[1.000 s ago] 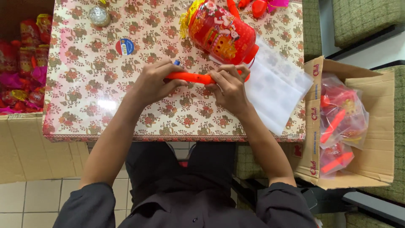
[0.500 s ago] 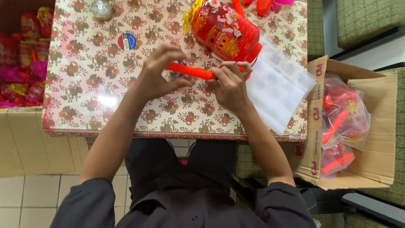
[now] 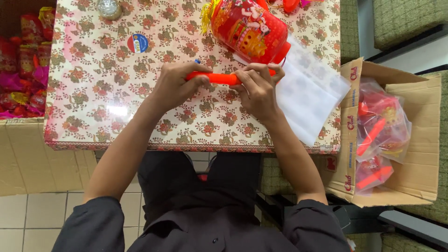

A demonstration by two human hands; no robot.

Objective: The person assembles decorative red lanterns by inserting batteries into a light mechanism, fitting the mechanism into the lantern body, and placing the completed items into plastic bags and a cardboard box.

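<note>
1. The orange stick (image 3: 219, 78) is a slim, smooth, bright orange plastic rod, even in thickness along the part that shows, lying just above the floral tablecloth (image 3: 93, 121) near the middle of the table.
2. The left hand (image 3: 175, 86) is closed around the stick's left end, thumb underneath and fingers curled over the top; the right hand (image 3: 256, 91) is pinched on its right part, fingertips bunched together on the rod.
3. Only the short stretch between the two hands shows plainly. Both ends are covered by fingers, so their shape cannot be told, nor whether the right end joins the red lantern (image 3: 247, 30).
4. A small blue tip peeks out above the left knuckles at 12 o'clock; what it belongs to is too small to make out.
5. The stick's long axis runs from 9 o'clock to 3 o'clock across the picture, nearly level, with the right end lying towards the lantern's lower edge.
6. The lantern, red with yellow tassels and printed pictures, lies at 1 o'clock from the hands, cut off at the top edge.
7. A clear plastic bag (image 3: 310, 95) lies flat at 3 o'clock from the right hand, partly hanging over the table edge.
8. A cardboard box (image 3: 420, 140) at 4 o'clock holds bagged red and orange pieces; a round sticker (image 3: 137, 43) sits at 10 o'clock from the left hand.
</note>
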